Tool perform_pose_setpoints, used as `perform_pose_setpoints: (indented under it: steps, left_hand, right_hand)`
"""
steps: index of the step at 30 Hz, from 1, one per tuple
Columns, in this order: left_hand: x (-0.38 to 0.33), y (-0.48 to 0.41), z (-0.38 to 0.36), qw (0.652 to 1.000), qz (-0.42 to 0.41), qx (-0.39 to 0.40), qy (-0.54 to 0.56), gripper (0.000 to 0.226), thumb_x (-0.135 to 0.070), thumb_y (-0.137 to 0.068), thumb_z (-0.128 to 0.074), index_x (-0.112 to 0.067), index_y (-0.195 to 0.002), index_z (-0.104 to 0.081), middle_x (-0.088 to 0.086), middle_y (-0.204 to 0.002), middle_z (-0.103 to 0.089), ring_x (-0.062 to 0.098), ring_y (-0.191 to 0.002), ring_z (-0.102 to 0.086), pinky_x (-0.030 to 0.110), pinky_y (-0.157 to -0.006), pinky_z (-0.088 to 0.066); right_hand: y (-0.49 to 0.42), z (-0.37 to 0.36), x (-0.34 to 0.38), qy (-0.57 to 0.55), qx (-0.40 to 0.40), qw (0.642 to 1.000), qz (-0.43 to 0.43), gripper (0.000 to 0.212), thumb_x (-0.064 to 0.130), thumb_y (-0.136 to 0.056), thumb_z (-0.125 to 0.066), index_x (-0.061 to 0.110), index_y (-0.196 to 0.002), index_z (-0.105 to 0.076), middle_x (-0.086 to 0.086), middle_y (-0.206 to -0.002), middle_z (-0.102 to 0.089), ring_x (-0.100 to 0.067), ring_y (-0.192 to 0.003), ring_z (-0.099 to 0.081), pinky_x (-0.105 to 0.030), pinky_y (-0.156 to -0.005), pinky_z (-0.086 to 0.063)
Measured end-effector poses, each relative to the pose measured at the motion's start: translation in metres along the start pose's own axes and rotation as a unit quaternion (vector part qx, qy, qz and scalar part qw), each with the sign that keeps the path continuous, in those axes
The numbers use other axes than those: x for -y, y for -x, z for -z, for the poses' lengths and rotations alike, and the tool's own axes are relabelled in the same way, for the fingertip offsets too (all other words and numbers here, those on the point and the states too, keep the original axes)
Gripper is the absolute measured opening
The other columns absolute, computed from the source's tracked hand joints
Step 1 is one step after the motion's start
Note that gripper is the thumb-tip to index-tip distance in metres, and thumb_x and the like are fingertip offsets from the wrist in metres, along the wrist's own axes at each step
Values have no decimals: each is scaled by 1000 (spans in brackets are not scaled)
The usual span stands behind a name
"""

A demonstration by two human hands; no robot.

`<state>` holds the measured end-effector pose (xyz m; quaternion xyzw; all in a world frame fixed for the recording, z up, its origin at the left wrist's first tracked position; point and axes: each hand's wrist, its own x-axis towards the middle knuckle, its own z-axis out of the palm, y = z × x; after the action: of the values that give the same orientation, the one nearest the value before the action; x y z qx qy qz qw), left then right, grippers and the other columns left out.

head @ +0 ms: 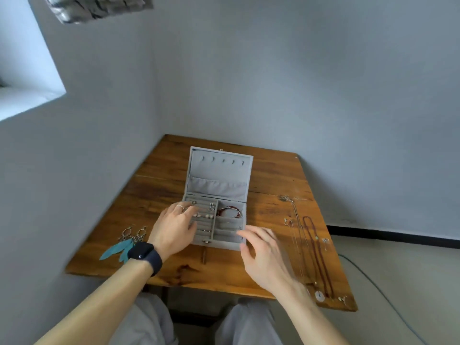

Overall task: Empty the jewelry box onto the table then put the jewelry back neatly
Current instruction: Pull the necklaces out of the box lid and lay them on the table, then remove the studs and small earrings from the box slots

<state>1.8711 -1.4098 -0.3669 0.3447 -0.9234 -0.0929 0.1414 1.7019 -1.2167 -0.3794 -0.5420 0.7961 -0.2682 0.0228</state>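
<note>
Hands (pixel 174 227) (pixel 263 255) at open jewelry box (pixel 219 185), fingers (pixel 249 232) spread, gripping nothing

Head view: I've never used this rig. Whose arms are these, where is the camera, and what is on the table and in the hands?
No machine here: a person's bare arms, filmed by a camera on their head looking down. On the wooden table stands an open grey jewelry box, with a red bracelet and small earrings inside. Feather earrings lie left of it, necklaces right. The left hand, with a watch on its wrist, reaches into the box's left side. The right hand hovers at its front right corner. Neither visibly holds anything.
</note>
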Motion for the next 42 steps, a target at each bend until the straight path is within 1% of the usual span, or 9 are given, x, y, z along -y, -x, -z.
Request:
perform_pose_setpoints:
  steps: [5,11,17,21,26,29,33,37,42]
  left_hand:
    - [36,-18,7,999,48,-14,-10,39,-27,-96,-57,-25,-135,-59,11,-155,-39,31,-138,-43,44,-110,-40]
    - [52,-45,3,999,36,-12,-31,34,-33,-99,-51,-34,-132,-59,10,-161,-28,27,-144,-34,40,-116,-31]
    - [54,-69,-11,997,21,5,-80,32,-33,-100,-45,-33,-127,-62,6,-166,-12,25,-148,-24,44,-120,-23]
    - [52,-77,-18,995,49,2,-88,32,-33,-100,-43,-28,-123,-65,6,-167,-8,25,-146,-27,41,-116,-28]
    - [51,-80,-22,995,65,-5,-80,28,-30,-101,-45,-27,-108,-71,3,-167,-12,24,-137,-39,36,-103,-39]
    - [52,-80,-23,995,83,-7,-62,27,-34,-101,-46,-31,-107,-72,-1,-165,-16,21,-134,-40,34,-98,-41]
    - [46,-83,-24,992,122,-4,-21,24,-30,-99,-51,-32,-112,-71,-3,-161,-22,20,-130,-42,34,-97,-45]
    - [41,-86,-26,988,155,-2,11,24,-26,-97,-55,-27,-116,-68,-2,-156,-30,21,-131,-42,36,-97,-47]
    - [39,-84,-21,984,162,-11,78,17,-25,-95,-59,-27,-107,-70,-4,-148,-40,20,-129,-44,38,-91,-51]
  right_hand:
    - [-45,-12,19,24,22,999,39,36,35,-98,-50,33,-132,-60,16,-137,-53,-6,-127,-43,-24,-103,-40]
    - [-107,-39,40,68,22,995,63,31,36,-96,-54,33,-125,-64,14,-127,-60,-11,-119,-50,-29,-97,-44]
    - [-156,-71,52,102,31,993,54,30,41,-97,-50,35,-122,-66,12,-116,-66,-15,-109,-54,-34,-89,-48]
    - [-175,-85,57,135,56,989,25,29,40,-98,-47,35,-119,-67,9,-114,-67,-20,-107,-54,-37,-86,-41]
    - [-185,-93,63,152,48,987,1,27,44,-98,-49,36,-116,-67,9,-111,-68,-21,-107,-54,-37,-86,-36]
    - [-186,-95,65,141,49,989,0,26,41,-98,-50,39,-116,-69,8,-110,-69,-22,-106,-54,-38,-86,-38]
    - [-186,-95,63,136,62,989,3,27,34,-97,-54,41,-118,-68,8,-111,-69,-23,-106,-54,-38,-86,-37]
    - [-189,-94,65,130,72,989,5,24,29,-92,-58,34,-113,-68,7,-111,-69,-23,-108,-54,-39,-86,-38]
    - [-189,-88,62,80,111,991,2,18,29,-92,-57,30,-109,-62,7,-114,-65,-21,-112,-52,-38,-89,-41]
